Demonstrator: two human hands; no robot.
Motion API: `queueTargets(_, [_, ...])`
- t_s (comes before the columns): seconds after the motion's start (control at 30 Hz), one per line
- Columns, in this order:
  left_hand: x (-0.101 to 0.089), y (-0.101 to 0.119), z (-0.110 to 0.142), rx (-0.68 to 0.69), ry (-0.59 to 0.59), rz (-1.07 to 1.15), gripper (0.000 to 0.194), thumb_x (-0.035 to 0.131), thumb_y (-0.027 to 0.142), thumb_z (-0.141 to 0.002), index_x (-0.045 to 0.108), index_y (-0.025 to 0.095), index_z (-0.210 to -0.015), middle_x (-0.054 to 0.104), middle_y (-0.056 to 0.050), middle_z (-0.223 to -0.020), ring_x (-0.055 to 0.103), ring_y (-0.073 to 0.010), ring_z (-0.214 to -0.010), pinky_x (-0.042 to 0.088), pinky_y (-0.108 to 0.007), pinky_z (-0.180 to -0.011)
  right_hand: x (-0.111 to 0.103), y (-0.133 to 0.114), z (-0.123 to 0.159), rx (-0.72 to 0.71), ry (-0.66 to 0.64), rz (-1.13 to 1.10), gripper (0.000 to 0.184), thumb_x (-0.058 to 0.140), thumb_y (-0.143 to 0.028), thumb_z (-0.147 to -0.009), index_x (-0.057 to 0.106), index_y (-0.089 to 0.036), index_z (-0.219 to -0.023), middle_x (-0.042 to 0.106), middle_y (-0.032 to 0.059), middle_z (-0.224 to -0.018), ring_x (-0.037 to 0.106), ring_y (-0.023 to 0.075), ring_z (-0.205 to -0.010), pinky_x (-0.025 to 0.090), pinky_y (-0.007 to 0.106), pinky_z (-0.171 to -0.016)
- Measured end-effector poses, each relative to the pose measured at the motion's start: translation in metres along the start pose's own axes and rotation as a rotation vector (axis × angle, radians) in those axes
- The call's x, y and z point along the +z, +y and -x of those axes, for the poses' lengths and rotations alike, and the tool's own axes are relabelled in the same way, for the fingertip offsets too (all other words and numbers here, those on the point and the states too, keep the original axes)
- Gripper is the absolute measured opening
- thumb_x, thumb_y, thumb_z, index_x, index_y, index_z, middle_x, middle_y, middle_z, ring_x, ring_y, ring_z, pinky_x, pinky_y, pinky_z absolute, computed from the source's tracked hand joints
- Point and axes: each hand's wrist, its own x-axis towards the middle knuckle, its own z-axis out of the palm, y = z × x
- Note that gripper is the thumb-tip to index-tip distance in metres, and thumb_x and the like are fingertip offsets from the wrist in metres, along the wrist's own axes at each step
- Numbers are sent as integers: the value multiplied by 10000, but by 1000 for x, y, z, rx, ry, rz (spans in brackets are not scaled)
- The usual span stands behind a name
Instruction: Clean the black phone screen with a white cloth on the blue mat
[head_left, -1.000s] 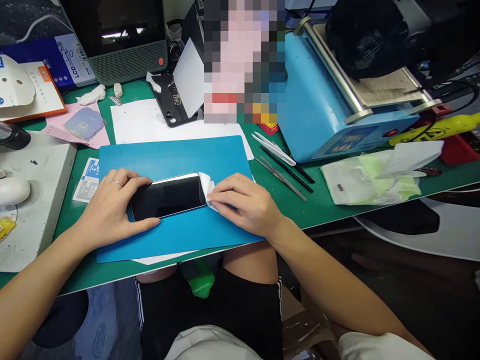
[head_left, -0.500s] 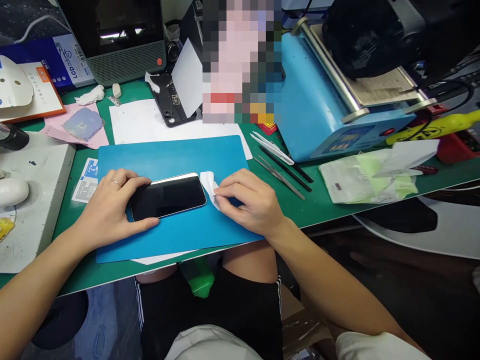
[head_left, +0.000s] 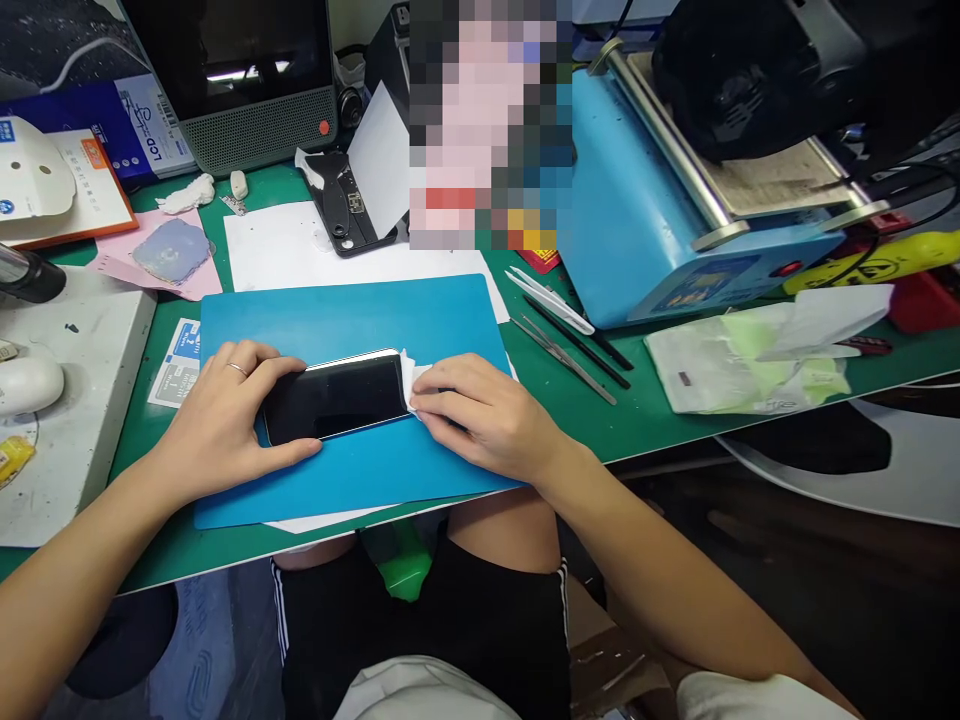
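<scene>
Green bench point(head_left: 637, 430), blue mat point(head_left: 337, 310), left hand point(head_left: 229, 420) clasping the phone point(head_left: 341, 398), right hand point(head_left: 491, 415) pinching a tissue point(head_left: 407, 378) seemingly against its end, and too hard a push could skid the phone!

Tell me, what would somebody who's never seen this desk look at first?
Probably the glossy black rectangular phone on the bright blue flat mat, with the left hand spanning its left end and the right hand pinching a thin white wipe at its right end. Next, perhaps, the big blue boxy machine with metal rods at upper right, and the large dark screen at upper left.
</scene>
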Motion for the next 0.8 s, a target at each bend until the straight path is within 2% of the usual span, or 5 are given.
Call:
queueTargets(0.2, [1,0,0,-4,13,15,780,672,804,-852,659,232,-1382,625,-136,-1233,565,-365,-1118,528,-529,-980,-3,-5,0,-43,-183,-13,440,658,-195,-1065,669,-156,-1503,745,162,-1464,706,300,-1393,620,519,-1155])
queueTargets(0.53, [1,2,-1,-13,25,52,890,695,884,-795,666,203,-1368,649,-152,-1230,586,-376,-1125,528,-555,-982,10,-22,-23,90,-452,84,973,430,-749,-1072,375,6,-1683,351,287,-1757,333,378,-1673,349,618,-1358])
queueTargets(0.63, [2,-1,1,-21,100,233,925,489,934,-890,623,193,-1426,673,-144,-1194,608,-355,-1108,527,-554,-998,24,-39,-23,107,-424,91,1052,429,-800,-1041,333,14,-1700,299,304,-1769,284,399,-1685,356,622,-1353])
queueTargets(0.7, [5,-5,4,-69,223,378,818,236,811,-1027,618,209,-1428,684,-128,-1174,627,-322,-1091,527,-541,-1025,34,-52,-27,101,-418,88,1036,448,-775,-1051,353,38,-1685,291,320,-1763,279,413,-1685,356,631,-1352])
queueTargets(0.8, [10,-11,7,-156,378,459,683,173,648,-1061,644,243,-1343,695,-109,-1148,639,-285,-1041,549,-498,-992,44,-68,-37,52,-420,56,960,461,-715,-1079,395,44,-1663,318,314,-1755,294,399,-1684,353,613,-1360])
